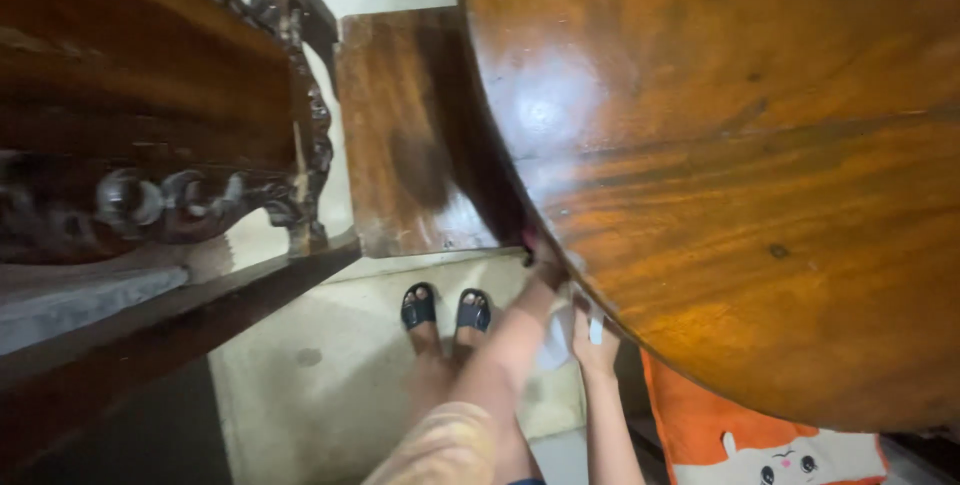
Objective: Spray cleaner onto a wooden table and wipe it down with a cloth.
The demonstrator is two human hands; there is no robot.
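A large round polished wooden table [760, 175] fills the right side. My left hand [541, 267] reaches up to its curved rim and touches it; the hand is blurred and its fingers are partly hidden against the edge. Just to its right, below the rim, my right hand [596, 337] holds a white cloth [556, 343]. My feet in black sandals [445, 309] stand on the pale floor below.
A flat wooden seat or low stand [400, 125] sits left of the table. Dark carved wooden furniture [150, 125] takes up the left side. An orange and white cushion with a cartoon face [760, 445] lies under the table's near edge. Pale floor [300, 385] lies between.
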